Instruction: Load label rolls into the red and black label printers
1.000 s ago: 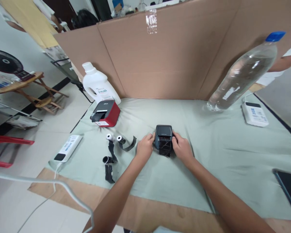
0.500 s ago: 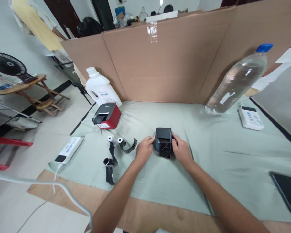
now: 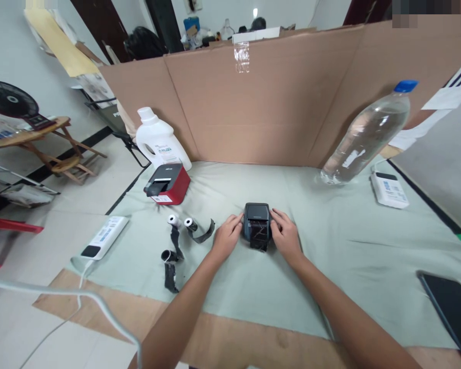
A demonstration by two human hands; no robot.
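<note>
A small black portable printer [image 3: 257,211] lies on the green cloth, with a strip of dark, crinkled paper [image 3: 259,233] hanging from its front. At its left side, my left hand [image 3: 227,237] presses its fingertips against the casing. My right hand [image 3: 286,237] holds the opposite side, thumb and fingers along the edge. Left of my hands are small rolls with dark strips trailing from them: a white-ended roll [image 3: 172,220], a second roll [image 3: 191,224] and a black hollow roll [image 3: 169,256]. Behind these stands a red and black printer [image 3: 176,187].
A white jug [image 3: 161,138] and a tilted water bottle [image 3: 364,138] stand by the cardboard wall [image 3: 261,113]. White power banks lie left [image 3: 105,238] and right [image 3: 390,189]. A black phone [image 3: 451,307] sits at the right; a white cable [image 3: 100,302] crosses the lower left.
The view shifts slightly. Both hands stay at the sides of the black printer, which remains on the cloth; the right fingers look a little straighter.
</note>
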